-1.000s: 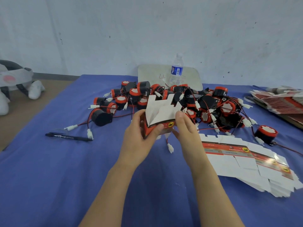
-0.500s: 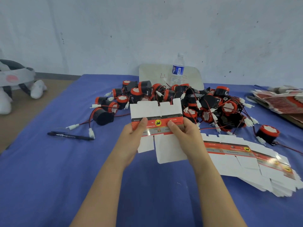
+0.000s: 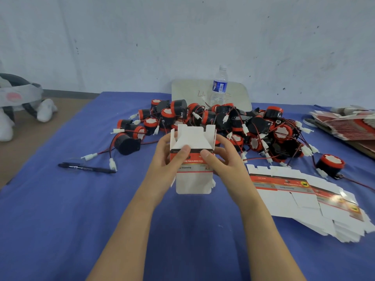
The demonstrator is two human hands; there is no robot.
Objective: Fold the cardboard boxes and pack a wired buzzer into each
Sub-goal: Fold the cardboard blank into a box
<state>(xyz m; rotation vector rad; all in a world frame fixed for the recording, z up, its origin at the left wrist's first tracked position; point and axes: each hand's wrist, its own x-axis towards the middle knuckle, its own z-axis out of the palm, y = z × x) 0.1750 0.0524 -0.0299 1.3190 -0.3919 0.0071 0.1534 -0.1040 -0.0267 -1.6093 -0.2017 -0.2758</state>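
The step in hand looks like folding: one box [image 3: 192,157] is being popped open from flat into a tube shape, and no buzzer is in it yet. Both hands hold it up above the blue cloth [image 3: 60,209], near the middle of the view.

The left hand [image 3: 170,165] grips the box on its side at 9 o'clock, with the thumb pressed on the front. The right hand [image 3: 221,159] grips the side at 3 o'clock, thumb on the front too. Both hands are closed on the box, not loose.

The box is white card with a red and black band across the middle, and small words on the band. At its top, toward 12 o'clock, the flaps stand up and the mouth is open. At 6 o'clock a long white flap hangs down, not tucked in.

Next, I think one end needs its flaps folded in and tucked so the box has a floor. That calls for one hand to keep the tube square while the other pushes the flaps. Thin card bends easily, so a soft push is best.

The pile of buzzers [image 3: 233,126] lies just past the box at 12 o'clock, black and red, with wires all mixed up. Pulling one out may drag others along. A fan of flat boxes [image 3: 304,199] lies at 4 o'clock.
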